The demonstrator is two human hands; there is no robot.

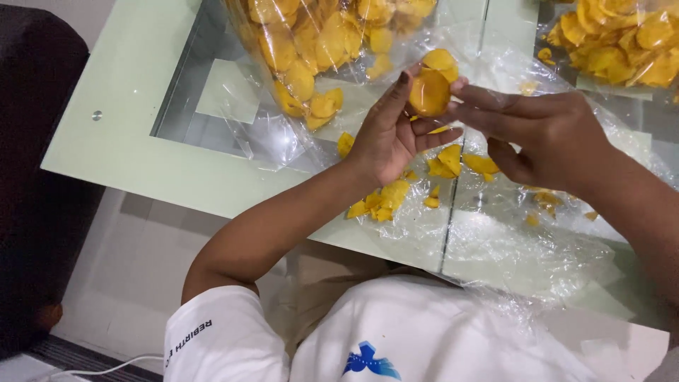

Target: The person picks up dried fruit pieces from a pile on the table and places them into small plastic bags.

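Both hands' fingertips pinch one yellow chip (429, 93)

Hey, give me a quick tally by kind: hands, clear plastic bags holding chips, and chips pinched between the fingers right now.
Hands: 2, left hand and right hand
Clear bags holding yellow chips: 2, bag at top centre and bag at top right
Chips held by both hands: 1, round yellow chip
Total: 5
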